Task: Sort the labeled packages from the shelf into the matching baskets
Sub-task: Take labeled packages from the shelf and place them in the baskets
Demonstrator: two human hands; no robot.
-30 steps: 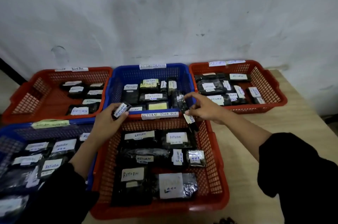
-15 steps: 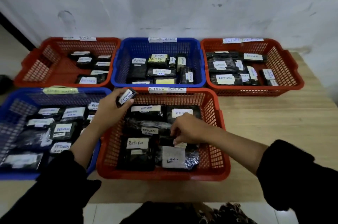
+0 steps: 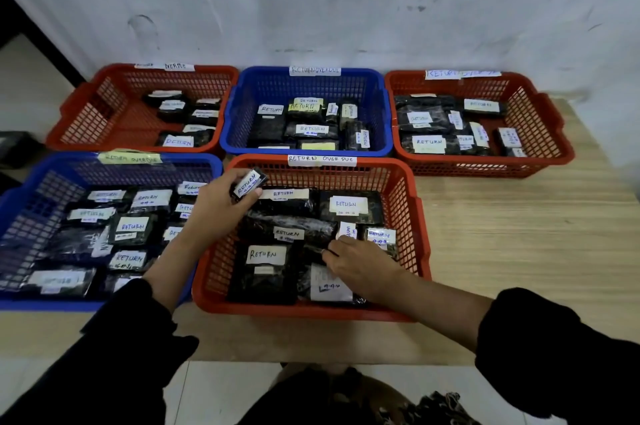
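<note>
Red basket [image 3: 405, 202] and blue basket [image 3: 239, 119] showing as moulded plastic mesh, slightly glossy; black packages [image 3: 263, 272] looking like shiny crinkled plastic wrap with matt paper labels [image 3: 266, 254]; table [image 3: 519, 234] showing pale wood grain, probably laminate; sleeve [image 3: 554, 355] looking matt cloth

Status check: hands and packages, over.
Left hand grips small RETURN package over front red basket. Right hand down among its packages, grip unclear. Nothing blocking.

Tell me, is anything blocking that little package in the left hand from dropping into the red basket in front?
Nothing visible does. The left hand holds the small package just above the open front red basket; only other packages lie below it.
</note>
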